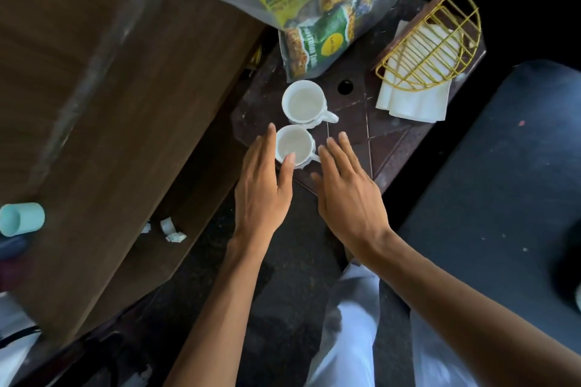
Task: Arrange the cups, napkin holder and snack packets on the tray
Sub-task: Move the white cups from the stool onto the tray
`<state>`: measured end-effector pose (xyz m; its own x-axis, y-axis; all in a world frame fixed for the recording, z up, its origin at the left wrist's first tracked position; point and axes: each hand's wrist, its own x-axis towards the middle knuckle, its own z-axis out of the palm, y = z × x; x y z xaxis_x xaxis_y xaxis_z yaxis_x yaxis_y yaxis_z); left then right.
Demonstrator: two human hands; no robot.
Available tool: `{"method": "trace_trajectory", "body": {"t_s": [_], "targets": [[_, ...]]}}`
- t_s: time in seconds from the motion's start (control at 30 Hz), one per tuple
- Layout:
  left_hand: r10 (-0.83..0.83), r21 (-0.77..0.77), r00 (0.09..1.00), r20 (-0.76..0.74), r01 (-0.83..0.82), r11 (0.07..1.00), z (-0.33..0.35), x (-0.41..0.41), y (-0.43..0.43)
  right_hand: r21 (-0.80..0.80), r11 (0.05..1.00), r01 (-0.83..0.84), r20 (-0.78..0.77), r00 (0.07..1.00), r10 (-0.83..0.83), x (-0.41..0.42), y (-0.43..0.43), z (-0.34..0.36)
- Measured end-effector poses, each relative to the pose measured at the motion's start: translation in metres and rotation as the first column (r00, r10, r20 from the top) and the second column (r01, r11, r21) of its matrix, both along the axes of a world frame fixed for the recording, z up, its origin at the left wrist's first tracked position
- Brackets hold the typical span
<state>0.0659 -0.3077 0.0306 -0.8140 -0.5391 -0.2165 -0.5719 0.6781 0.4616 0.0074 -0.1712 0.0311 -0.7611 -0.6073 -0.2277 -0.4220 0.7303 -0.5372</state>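
Left hand [261, 188]: fingers straight and spread, nothing held. The thumb tip is seen over the near rim of the near cup [294, 144], and the forefinger is stretched along that cup's left side. Contact cannot be confirmed.

Right hand [349, 198]: palm down, fingers extended and loose, nothing grasped. It is placed just right of the near cup, whose handle is turned toward these fingers. Whether they touch the handle cannot be told.

The near cup, white and empty, is framed between the two hands. A second white cup [303, 100], also empty, is set just beyond the fingertips of both hands, close against the first, its handle turned to the right.

Both cups are carried on a dark brown surface [352, 135] with cut corners. Whether it is the tray cannot be told.

Further ahead of the left hand, past the far cup, snack packets [301, 9] are seen inside a clear plastic bag. One is yellow and marked "ZOFF", one is green.

Ahead and to the right of the right hand, a gold wire napkin holder [434, 44] is laid tilted, with white napkins [412, 100] under and inside it.

Well left of the left hand, a wooden cabinet [110, 72] is noted, with a teal tumbler [20, 218] at the frame edge and paper scraps [171, 229] on the floor.
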Motion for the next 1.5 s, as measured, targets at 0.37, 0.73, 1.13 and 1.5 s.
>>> {"method": "trace_trajectory", "body": {"t_s": [0.37, 0.73, 1.13, 1.5], "targets": [[0.418, 0.338, 0.882, -0.217, -0.333, 0.880, 0.006, -0.008, 0.013, -0.161, 0.978, 0.133, 0.108, 0.987, -0.116, -0.009, -0.007, -0.001], [0.588, 0.587, 0.802, -0.107, -0.427, 0.688, 0.014, 0.007, 0.053, -0.335, 0.846, 0.414, 0.274, 0.902, -0.333, 0.003, 0.041, 0.004], [0.420, 0.703, 0.905, -0.072, -0.253, 0.665, 0.036, -0.003, 0.177, -0.403, 0.643, 0.651, 0.412, 0.756, -0.508, 0.021, 0.189, 0.022], [0.171, 0.814, 0.983, -0.069, -0.043, 0.579, 0.039, -0.026, 0.354, -0.335, 0.466, 0.819, 0.359, 0.569, -0.740, 0.038, 0.380, 0.031]]}}
